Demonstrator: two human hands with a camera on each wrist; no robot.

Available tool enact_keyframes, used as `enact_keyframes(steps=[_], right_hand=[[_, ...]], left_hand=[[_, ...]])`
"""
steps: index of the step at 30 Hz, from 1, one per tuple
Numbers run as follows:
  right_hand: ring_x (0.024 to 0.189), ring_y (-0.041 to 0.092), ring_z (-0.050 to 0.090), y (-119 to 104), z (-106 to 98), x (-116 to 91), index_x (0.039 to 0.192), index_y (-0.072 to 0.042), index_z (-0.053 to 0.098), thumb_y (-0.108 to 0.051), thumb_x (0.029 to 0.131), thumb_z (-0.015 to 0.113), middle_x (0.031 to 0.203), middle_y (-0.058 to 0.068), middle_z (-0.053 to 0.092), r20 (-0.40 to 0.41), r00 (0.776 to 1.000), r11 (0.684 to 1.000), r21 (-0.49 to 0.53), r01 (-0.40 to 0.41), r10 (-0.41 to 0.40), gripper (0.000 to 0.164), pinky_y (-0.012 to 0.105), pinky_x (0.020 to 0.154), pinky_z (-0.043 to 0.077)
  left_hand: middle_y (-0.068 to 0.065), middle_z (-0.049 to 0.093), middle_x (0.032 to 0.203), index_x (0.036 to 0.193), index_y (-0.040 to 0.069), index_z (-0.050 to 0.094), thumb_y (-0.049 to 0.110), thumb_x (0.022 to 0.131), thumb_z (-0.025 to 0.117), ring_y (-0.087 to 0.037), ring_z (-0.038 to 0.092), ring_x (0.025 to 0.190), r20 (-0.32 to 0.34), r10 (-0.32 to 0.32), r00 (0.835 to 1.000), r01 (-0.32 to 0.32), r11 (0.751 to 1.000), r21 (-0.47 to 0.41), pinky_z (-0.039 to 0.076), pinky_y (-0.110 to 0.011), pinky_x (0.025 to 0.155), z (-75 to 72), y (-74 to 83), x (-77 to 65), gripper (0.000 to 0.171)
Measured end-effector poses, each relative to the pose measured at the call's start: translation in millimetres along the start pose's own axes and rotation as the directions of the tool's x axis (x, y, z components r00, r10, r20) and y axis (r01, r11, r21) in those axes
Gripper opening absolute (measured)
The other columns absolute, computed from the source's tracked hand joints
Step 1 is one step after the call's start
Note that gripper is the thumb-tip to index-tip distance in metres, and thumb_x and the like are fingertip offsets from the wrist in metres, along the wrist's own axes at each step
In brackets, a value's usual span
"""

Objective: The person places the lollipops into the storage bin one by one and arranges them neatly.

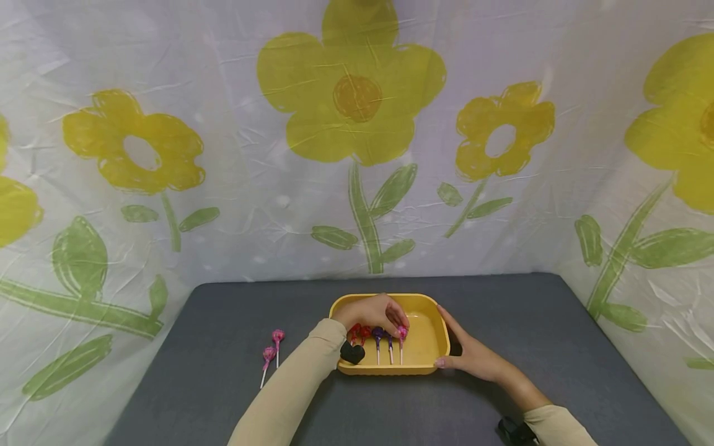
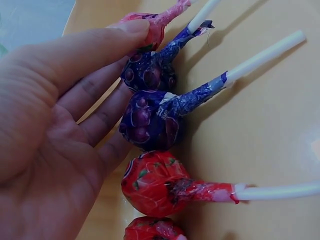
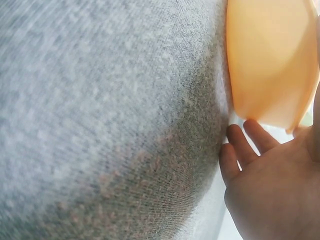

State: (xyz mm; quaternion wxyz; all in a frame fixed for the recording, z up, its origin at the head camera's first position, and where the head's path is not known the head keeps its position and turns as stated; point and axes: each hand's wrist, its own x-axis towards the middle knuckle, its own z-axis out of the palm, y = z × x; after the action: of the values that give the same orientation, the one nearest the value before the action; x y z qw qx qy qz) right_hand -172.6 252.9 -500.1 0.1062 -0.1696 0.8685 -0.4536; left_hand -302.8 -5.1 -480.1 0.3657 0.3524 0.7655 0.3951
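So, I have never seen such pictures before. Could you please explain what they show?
There is no machine here: a person works with two bare hands. The wide picture comes from a head camera, the close ones from a camera on each wrist. On the dark table stands a yellow tray with red lollipops and purple lollipops inside. The left hand pinches a pink lollipop beside the purple ones; the right hand touches the tray's right end. Two more pink lollipops lie on the table, left of the tray.

The upright yellow tray (image 1: 424,347) holds, left to right, wrapped red lollipops (image 1: 365,332), two purple lollipops (image 1: 378,332), one pink lollipop (image 1: 402,333). Two pink lollipops (image 1: 269,354) lie left of it.
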Motion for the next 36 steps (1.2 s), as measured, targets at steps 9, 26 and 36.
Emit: enact_keyframes(steps=[9, 26, 36], right_hand=[[0.15, 0.046, 0.019, 0.3, 0.1, 0.2, 0.161, -0.019, 0.001, -0.025, 0.083, 0.08, 0.166, 0.022, 0.01, -0.004, 1.0, 1.0, -0.004, 0.004, -0.004, 0.111, 0.07, 0.112, 0.025], [0.15, 0.047, 0.02, -2.3, 0.5, -0.4, 0.161, -0.02, 0.001, -0.025, 0.084, 0.079, 0.166, 0.022, 0.01, 0.004, 1.0, 1.0, 0.006, -0.008, 0.008, 0.11, 0.071, 0.112, 0.025], [0.15, 0.047, 0.017, -0.1, 0.7, -0.7, 0.161, -0.022, 0.001, -0.026, 0.085, 0.079, 0.167, 0.021, 0.009, 0.005, 1.0, 1.0, 0.008, -0.007, 0.007, 0.109, 0.071, 0.112, 0.024]], left_hand=[[-0.014, 0.076, 0.102, 0.104, 0.003, 0.074, 0.0, 0.084, 0.075, -0.012, 0.072, 0.088, -0.009, -0.009, 1.0, 0.009, 1.0, 0.011, 0.059, -0.027, 0.085, 0.7, -0.9, 1.9, 0.02], [-0.01, 0.076, 0.101, 0.106, 0.003, 0.074, 0.003, 0.084, 0.076, -0.006, 0.068, 0.081, -0.032, -0.031, 0.999, 0.034, 0.995, 0.096, 0.058, -0.022, 0.08, -0.4, 6.0, -5.4, 0.021], [-0.007, 0.075, 0.102, 0.107, 0.003, 0.074, 0.014, 0.091, 0.07, -0.009, 0.064, 0.082, -0.09, -0.092, 0.992, 0.11, 0.969, 0.223, 0.056, -0.025, 0.08, -17.4, 18.4, -34.0, 0.019]])
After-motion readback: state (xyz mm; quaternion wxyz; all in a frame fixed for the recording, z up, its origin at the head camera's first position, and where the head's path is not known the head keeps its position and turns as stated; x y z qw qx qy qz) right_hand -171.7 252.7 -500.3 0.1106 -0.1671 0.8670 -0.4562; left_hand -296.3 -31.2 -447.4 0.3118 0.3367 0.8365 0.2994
